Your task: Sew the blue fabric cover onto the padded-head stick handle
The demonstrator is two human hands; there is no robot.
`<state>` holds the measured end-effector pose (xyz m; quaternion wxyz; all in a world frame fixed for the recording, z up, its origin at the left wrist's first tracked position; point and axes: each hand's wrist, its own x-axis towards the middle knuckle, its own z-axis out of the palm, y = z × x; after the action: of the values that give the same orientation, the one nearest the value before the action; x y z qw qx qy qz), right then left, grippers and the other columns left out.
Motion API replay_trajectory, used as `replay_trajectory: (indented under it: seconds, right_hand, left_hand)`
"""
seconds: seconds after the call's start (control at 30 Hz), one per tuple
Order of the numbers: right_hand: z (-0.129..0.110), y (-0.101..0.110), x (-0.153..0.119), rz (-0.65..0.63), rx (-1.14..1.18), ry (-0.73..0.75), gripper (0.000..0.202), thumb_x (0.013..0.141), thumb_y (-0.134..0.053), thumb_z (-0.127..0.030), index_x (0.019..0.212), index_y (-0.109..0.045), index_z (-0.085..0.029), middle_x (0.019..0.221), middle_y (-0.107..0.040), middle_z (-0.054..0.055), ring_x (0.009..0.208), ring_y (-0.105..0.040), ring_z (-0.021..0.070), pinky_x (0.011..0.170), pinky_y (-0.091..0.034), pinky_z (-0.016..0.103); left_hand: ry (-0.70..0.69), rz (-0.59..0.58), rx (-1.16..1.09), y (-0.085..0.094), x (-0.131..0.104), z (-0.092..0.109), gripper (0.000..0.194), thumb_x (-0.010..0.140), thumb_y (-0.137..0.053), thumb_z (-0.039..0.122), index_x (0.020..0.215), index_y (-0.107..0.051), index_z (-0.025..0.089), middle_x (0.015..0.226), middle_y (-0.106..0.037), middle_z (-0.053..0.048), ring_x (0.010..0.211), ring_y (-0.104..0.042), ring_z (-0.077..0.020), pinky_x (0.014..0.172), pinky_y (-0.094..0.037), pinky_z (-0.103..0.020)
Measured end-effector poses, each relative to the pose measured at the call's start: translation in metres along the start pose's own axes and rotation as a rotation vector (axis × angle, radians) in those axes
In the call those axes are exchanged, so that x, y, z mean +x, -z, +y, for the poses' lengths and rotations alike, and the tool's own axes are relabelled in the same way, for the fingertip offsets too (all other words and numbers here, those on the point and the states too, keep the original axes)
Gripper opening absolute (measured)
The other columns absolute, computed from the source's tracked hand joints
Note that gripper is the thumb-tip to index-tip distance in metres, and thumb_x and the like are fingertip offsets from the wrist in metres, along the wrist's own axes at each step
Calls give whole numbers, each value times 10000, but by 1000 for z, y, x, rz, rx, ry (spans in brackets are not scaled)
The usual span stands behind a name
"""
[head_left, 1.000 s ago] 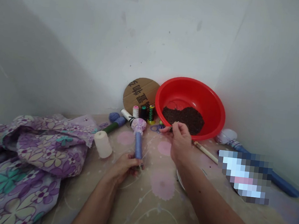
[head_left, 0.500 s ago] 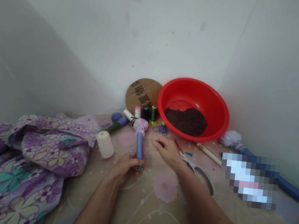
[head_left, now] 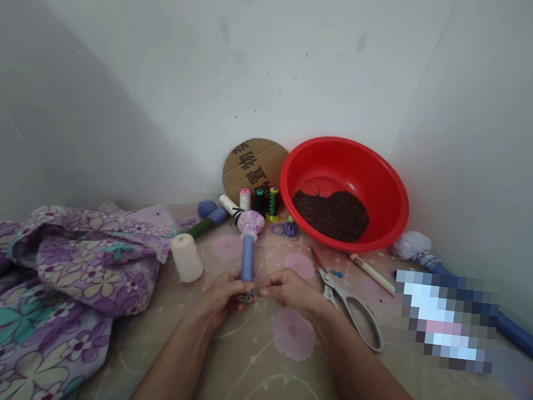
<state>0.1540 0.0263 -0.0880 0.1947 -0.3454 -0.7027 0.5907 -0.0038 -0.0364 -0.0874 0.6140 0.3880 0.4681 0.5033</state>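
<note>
My left hand (head_left: 223, 296) is closed around the lower end of a blue-wrapped stick (head_left: 248, 259). The far end of this stick carries a round head of pink floral cloth (head_left: 251, 223), gathered at the neck. Patterned fabric, dark and pale, shows at the near end beside my left thumb. Close to that end, on its right, my right hand (head_left: 292, 291) has its thumb and fingertips pinched together. Whatever lies in that pinch is too small to make out. Scissors (head_left: 348, 302) with grey handles lie just right of my right hand.
A red basin (head_left: 390, 214) holding dark brown loose material stands at the back. Several thread spools (head_left: 259, 203) and a cardboard disc (head_left: 245, 169) are beside it. Floral cloth (head_left: 57, 304) is heaped left, near a white roll (head_left: 186, 258). A blue-wrapped rod (head_left: 515, 334) lies far right.
My right hand has come down and left, from above the scissors' tips to the stick's near end. My left hand keeps its hold on the stick.
</note>
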Motion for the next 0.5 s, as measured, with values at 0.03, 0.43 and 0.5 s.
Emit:
replay_trajectory:
  seconds: [0.03, 0.43, 0.5]
  right_hand:
    - [0, 1, 0, 7, 16, -14, 135, 600, -561, -268, 614, -587, -137, 449, -391, -66, 408, -288, 41, 393, -235, 161]
    - [-3, -2, -5, -68, 73, 54, 199, 639, -555, -322, 583, -523, -134, 464, -366, -63, 427, -287, 47, 409, -246, 170]
    - [-4, -4, -4, -27, 32, 101, 162, 653, -532, -282, 592, -522, -132, 470, -377, -62, 434, -293, 48, 415, -240, 167]
  left_hand:
    - [4, 2, 5, 0, 0, 0, 236, 600, -569, 214, 798, -558, 86, 576, -574, -42, 374, -419, -51, 320, -259, -159]
    - [27, 20, 10, 0, 0, 1, 263, 589, -553, 179, 826, -565, 66, 547, -567, -40, 369, -419, -50, 315, -272, -152]
    - [33, 6, 1, 1, 0, 0, 273, 594, -545, 180, 843, -559, 68, 547, -567, -36, 367, -419, -50, 313, -269, -152]
